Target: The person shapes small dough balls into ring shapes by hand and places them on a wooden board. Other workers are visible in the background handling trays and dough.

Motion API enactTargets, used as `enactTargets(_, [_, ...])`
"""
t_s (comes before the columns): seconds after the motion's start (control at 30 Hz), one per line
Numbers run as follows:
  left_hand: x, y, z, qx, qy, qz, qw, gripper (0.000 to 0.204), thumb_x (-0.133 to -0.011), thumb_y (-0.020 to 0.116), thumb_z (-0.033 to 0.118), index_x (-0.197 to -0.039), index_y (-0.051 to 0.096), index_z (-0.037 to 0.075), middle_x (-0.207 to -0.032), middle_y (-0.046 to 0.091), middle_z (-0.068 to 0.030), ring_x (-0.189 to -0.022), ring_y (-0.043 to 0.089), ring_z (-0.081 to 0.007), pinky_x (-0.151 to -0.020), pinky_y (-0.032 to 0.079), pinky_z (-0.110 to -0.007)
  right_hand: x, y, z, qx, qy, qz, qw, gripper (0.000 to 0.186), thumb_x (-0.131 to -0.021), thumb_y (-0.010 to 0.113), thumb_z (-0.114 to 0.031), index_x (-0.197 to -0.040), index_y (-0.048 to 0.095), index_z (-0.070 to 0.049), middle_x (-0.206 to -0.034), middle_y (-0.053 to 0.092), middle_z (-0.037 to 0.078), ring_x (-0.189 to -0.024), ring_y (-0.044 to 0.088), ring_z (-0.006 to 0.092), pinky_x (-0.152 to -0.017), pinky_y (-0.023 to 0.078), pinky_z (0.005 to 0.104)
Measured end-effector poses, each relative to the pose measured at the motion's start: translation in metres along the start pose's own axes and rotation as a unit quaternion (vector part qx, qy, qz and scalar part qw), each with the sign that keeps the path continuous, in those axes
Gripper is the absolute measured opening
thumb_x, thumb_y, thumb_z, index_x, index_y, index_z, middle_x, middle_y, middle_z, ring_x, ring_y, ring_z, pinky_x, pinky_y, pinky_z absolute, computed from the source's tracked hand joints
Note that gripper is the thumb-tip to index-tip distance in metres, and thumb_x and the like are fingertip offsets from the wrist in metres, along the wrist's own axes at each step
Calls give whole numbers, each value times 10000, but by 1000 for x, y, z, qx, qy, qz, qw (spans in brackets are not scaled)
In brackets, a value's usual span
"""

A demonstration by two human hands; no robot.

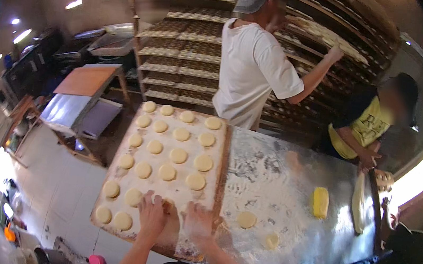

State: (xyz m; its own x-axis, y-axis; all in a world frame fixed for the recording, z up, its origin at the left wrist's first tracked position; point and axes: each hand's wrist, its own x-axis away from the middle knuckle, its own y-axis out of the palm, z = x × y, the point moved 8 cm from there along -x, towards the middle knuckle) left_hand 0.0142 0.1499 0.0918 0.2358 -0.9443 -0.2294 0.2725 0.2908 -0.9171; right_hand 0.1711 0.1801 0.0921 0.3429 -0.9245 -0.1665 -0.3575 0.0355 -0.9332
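A flour-dusted wooden board (186, 142) holds rows of flat, pale dough rounds (178, 155). Over its near part is my left hand (152, 215), fingers apart and bent down beside one dough round (133, 197). Whether dough lies under those fingers is hidden. My right hand (198, 224) is at the board's near right part, its fingers bent and smeared by motion; what they touch cannot be made out. On the metal tabletop to the right lie two more pieces, a dough round (246, 220) and a smaller dough piece (272, 241).
The floury metal table (302, 170) carries a yellow block (320, 202) and a long dough strip (359, 202). A person in white (253, 57) lifts a loaded board (330, 38) at the tall rack (179, 53). Another person in yellow (365, 123) stands at the far right corner.
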Motion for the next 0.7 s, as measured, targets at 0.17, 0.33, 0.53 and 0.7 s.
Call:
enactTargets(0.17, [-24, -2, 30, 142, 91, -95, 981, 194, -886, 630, 44, -1073, 579, 34, -995, 623, -193, -966, 593, -405, -803, 496, -473, 16, 1, 63, -371, 78, -119, 918, 371, -891, 717, -139, -1214, 544, -79, -1081, 645, 148, -1011, 651, 265, -857, 521, 433])
enactTargets(0.33, [-58, 26, 139, 363, 187, -136, 902, 219, -912, 654, 100, -1114, 608, 28, -1031, 647, -205, -963, 628, -422, -826, 512, -460, 57, -51, 237, -324, 275, -19, 905, 434, -850, 759, -87, -1251, 596, -74, -1040, 695, 163, -1046, 656, 271, -900, 525, 396])
enactTargets(0.53, [-81, 130, 254, 142, 312, -177, 922, 213, -933, 631, 118, -1141, 644, 80, -1262, 573, -186, -1175, 551, -390, -963, 460, -480, 69, -78, 307, 104, 157, 58, 981, 401, -787, 734, -165, -1161, 628, -67, -1049, 660, 167, -1025, 618, 385, -899, 505, 465])
enactTargets(0.7, [-60, 108, 245, 157, 184, -24, 970, 286, -917, 644, 185, -1170, 632, 53, -1239, 580, -204, -1147, 552, -398, -954, 470, -452, 67, -57, 321, -144, 150, -83, 975, 302, -839, 786, -209, -1028, 613, -49, -1021, 645, 118, -892, 644, 338, -811, 520, 414])
